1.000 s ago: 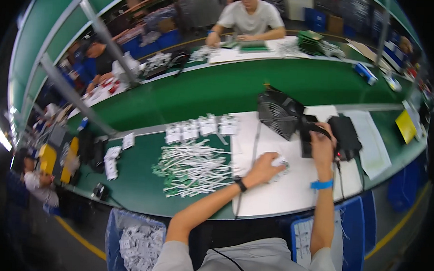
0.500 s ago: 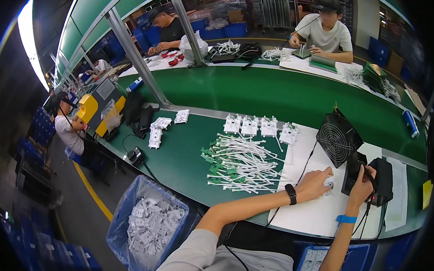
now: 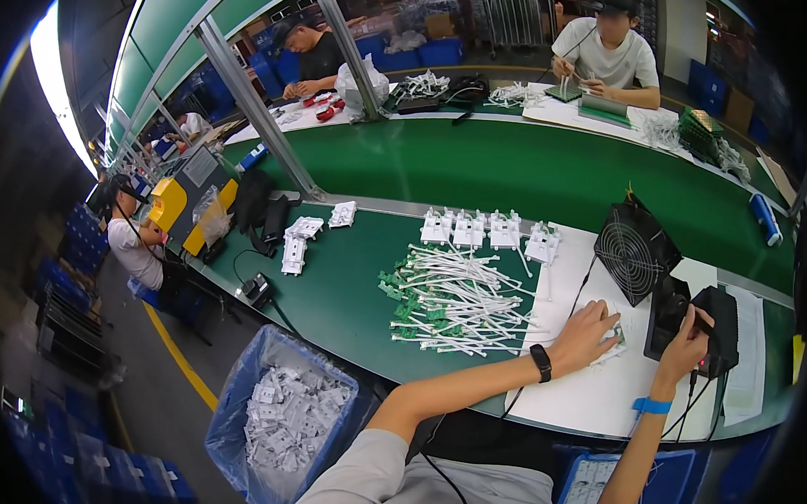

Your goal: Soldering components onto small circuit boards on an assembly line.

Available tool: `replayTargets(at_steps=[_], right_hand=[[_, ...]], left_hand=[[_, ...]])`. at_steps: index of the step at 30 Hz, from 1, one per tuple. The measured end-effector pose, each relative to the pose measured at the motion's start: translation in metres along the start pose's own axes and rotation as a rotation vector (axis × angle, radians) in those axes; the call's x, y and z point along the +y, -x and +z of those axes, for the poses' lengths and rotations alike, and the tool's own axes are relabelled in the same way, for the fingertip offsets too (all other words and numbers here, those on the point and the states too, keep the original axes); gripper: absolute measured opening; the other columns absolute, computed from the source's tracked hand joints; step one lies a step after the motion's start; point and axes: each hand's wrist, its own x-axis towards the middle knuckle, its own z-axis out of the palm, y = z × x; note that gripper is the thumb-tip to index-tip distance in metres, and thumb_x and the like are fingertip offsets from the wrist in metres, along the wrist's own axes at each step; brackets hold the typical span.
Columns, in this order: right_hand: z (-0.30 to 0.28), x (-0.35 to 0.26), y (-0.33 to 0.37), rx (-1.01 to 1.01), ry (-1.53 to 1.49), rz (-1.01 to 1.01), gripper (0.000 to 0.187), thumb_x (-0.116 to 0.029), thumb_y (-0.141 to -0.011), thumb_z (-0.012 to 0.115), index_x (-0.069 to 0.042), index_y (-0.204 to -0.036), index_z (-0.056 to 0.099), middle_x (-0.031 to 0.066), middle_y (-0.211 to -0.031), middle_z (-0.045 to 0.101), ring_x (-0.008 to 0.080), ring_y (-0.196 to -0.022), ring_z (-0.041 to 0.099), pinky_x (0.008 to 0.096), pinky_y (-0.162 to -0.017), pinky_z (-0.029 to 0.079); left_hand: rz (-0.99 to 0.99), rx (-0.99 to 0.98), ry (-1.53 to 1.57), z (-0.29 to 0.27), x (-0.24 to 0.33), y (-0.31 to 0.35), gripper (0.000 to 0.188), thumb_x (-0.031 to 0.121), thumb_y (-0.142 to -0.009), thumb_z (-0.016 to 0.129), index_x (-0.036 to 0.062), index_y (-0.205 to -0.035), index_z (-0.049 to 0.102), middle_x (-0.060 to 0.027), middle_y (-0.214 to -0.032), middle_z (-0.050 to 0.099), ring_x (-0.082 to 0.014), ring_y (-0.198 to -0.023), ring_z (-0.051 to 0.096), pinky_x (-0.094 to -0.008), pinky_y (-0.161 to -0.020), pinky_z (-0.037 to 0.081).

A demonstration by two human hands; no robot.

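My left hand [image 3: 584, 335], with a black band on its wrist, bends over a small white plastic housing [image 3: 613, 342] on the white sheet. Its fingers hold the near side of that part and hide some of it. Farther right, my right hand [image 3: 687, 344], above a blue wrist strap, is closed round the dark handle of a soldering iron [image 3: 708, 327] at its black stand [image 3: 663, 319]. The iron's tip cannot be seen. To the left lies a heap of white cables with green circuit boards [image 3: 460, 299]. Behind it stand several white housings [image 3: 469, 230] in a row.
A black fan [image 3: 636, 253] stands behind the stand, and a black soldering station [image 3: 724, 325] beside it. More white housings [image 3: 293, 254] lie at the left. A blue lined bin [image 3: 221, 415] of white parts stands below the table edge. Co-workers sit across the green divider.
My left hand has settled lower over the white housing, its fingers reaching flatter across it. My right hand stays at the iron stand. The whole view has shifted slightly.
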Motion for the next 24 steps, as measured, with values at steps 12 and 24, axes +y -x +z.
replayTargets(at_steps=[12,24], right_hand=[[-0.031,0.036,0.045,0.203,-0.155,-0.235,0.01,0.002,-0.097,0.064,-0.001,-0.105,0.061,0.0097,-0.101,0.059,0.0201,-0.092,0.06,0.0337,-0.085,0.05],[-0.028,-0.016,0.064,-0.083,-0.481,-0.064,0.007,-0.005,-0.098,0.058,-0.004,-0.096,0.051,0.0038,-0.079,0.053,0.008,-0.067,0.046,0.0238,-0.062,0.037]], left_hand=[[0.126,-0.111,-0.228,-0.022,0.01,0.016,0.073,0.035,-0.085,0.075,-0.0013,-0.143,0.05,-0.0183,-0.115,0.058,-0.0345,-0.111,0.053,-0.0477,-0.101,0.039],[0.202,-0.272,-0.165,-0.032,-0.005,0.018,0.047,0.007,-0.084,0.07,0.0144,-0.13,0.063,-0.0192,-0.146,0.049,-0.0406,-0.138,0.043,-0.0501,-0.118,0.033]])
